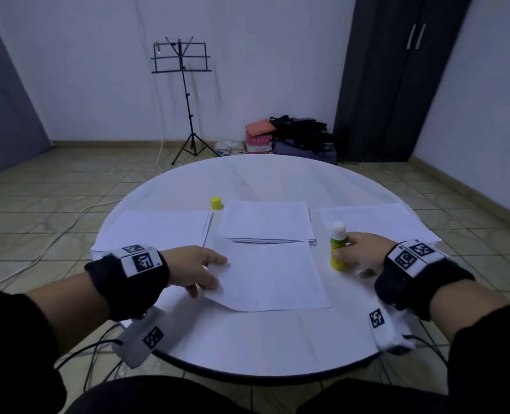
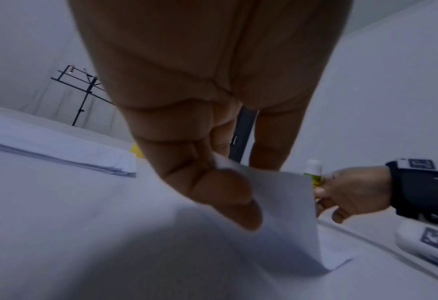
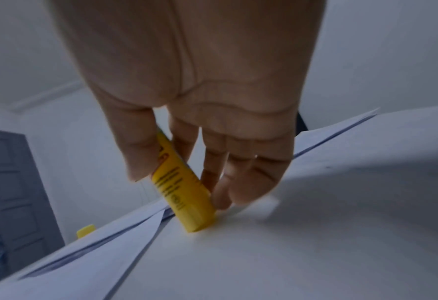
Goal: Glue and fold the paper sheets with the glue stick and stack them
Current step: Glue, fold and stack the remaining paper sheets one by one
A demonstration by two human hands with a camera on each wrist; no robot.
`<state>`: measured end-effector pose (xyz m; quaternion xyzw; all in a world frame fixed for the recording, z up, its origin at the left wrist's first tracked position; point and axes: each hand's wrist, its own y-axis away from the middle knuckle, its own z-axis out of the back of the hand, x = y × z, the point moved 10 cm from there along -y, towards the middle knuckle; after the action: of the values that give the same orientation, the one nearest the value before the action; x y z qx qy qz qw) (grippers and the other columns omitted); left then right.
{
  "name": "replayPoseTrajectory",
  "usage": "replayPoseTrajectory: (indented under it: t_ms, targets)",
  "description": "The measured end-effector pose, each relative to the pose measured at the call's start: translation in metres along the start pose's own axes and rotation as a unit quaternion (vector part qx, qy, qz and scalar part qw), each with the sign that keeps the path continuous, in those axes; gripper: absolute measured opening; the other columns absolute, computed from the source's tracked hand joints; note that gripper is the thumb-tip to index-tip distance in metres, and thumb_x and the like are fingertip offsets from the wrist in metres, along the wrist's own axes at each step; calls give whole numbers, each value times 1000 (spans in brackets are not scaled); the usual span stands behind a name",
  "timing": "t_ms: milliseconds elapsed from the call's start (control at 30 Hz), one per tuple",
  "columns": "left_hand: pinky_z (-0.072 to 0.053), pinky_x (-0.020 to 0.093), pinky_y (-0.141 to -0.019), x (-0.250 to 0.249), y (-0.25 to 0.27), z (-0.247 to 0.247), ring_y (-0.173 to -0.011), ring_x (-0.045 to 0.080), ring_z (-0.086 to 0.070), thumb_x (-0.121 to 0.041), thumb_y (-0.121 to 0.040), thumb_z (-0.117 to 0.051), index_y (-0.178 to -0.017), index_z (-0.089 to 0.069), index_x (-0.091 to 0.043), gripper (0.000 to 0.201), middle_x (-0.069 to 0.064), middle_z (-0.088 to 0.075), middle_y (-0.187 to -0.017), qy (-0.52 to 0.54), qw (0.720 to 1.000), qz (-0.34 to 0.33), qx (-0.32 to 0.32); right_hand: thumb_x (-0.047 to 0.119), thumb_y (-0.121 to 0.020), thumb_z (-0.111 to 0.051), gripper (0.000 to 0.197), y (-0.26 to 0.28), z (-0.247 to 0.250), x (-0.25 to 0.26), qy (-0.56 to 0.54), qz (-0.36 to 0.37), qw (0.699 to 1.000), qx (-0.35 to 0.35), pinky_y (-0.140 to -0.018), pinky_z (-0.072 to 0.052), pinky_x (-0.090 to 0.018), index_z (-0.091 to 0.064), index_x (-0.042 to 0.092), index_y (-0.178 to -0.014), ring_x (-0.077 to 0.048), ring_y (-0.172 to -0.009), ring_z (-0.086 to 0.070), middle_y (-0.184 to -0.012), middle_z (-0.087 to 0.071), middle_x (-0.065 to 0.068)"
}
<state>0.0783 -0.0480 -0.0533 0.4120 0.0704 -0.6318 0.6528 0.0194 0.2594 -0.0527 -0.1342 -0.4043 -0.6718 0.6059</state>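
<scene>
now my left hand (image 1: 198, 268) pinches the left edge of the single paper sheet (image 1: 273, 276) that lies at the near middle of the round white table (image 1: 247, 345). in the left wrist view the thumb (image 2: 228, 194) and the fingers are closed on this edge and the near left corner of the sheet is lifted from the table, the rest lies flat.

my right hand (image 1: 364, 253) holds the glue stick (image 1: 338, 246) just beside the right edge of that sheet. the stick stands nearly upright with its base on the table, and its white top is uncovered. in the right wrist view the thumb (image 3: 133, 154) is on one side of the yellow tube (image 3: 184, 190) and the other fingers on the opposite side, so the grasp is closed around it.

the yellow cap (image 1: 216, 203) stands alone farther back, between the left paper stack (image 1: 158, 230) and the middle paper stack (image 1: 267, 221). a third stack (image 1: 376, 218) lies at the right, behind my right hand. on the floor behind the table stands a black music stand (image 1: 182, 64).
</scene>
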Motion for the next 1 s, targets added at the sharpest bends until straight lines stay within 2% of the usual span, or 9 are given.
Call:
replayPoseTrajectory:
  t_ms: [67,100,167,233,333,433,633,733,1000]
  targets:
    - [-54,24,-69,4,6,-5,-78,15,-65,-22,-85,-70,-142,-41,-22,64,10,-50,-133,-93,995,15,9,26,-92,-53,11,3,0,9,49,10,998,-29,-61,-38,-27,-51,18,-85,-20,-72,-48,-79,-52,-4]
    - [-52,27,-84,7,8,-3,-98,19,-64,-31,-84,-70,-145,-36,-24,70,9,-40,-143,-163,986,21,2,27,-94,-50,15,6,0,15,76,19,996,-44,-61,-37,-28,-49,17,-83,-20,-69,-47,-78,-51,-5]
    - [-35,31,-107,10,9,2,-133,24,-41,-44,-83,-68,-149,-26,-28,80,6,-9,-157,-260,965,24,-26,26,-96,-43,14,13,-3,33,97,48,992,-65,-63,-36,-29,-48,14,-90,-22,-70,-49,-83,-52,-7]
    - [-24,33,-113,6,10,0,-142,27,-23,-47,-84,-65,-150,-23,-31,79,3,1,-159,-305,952,7,-28,26,-98,-40,15,21,-12,50,84,75,992,-58,-58,-38,-28,-47,18,-107,-23,-70,-53,-82,-52,-6]
    - [-21,33,-112,0,9,-16,-138,27,-26,-50,-89,-57,-147,-30,-32,66,-1,-24,-154,-364,931,-23,16,30,-97,-43,26,29,-27,76,71,99,991,-52,-50,-38,-25,-42,29,-123,-21,-60,-50,-81,-51,-3]
    - [-31,43,-108,-4,5,-27,-133,29,-30,-51,-85,-58,-142,-35,-38,62,-6,-34,-146,-397,917,-37,28,32,-89,-53,36,28,-38,92,36,91,993,-66,-49,-35,-23,-39,19,-120,-20,-61,-51,-91,-57,-10]
    - [-33,44,-105,-19,1,-37,-132,28,-30,-55,-82,-59,-137,-41,-39,60,-4,-35,-146,-410,910,-63,18,19,-76,-69,33,27,-60,147,12,162,984,-78,-53,-38,-29,-63,-8,-93,-23,-65,-51,-73,-54,-9]
    - [-30,44,-108,-20,0,-37,-136,28,-26,-52,-86,-56,-143,-32,-41,63,-4,-27,-152,-423,904,-61,20,27,-82,-63,28,22,-77,165,86,179,976,-90,-65,-43,-32,-60,1,-75,-25,-74,-55,-76,-56,-10]
    - [-31,42,-108,-21,1,-38,-137,27,-27,-48,-86,-60,-145,-28,-43,67,-3,-21,-153,-425,902,-68,29,40,-86,-61,43,2,-110,185,186,169,966,-66,-49,-29,-25,-42,12,-60,-19,-65,-45,-62,-43,-1]
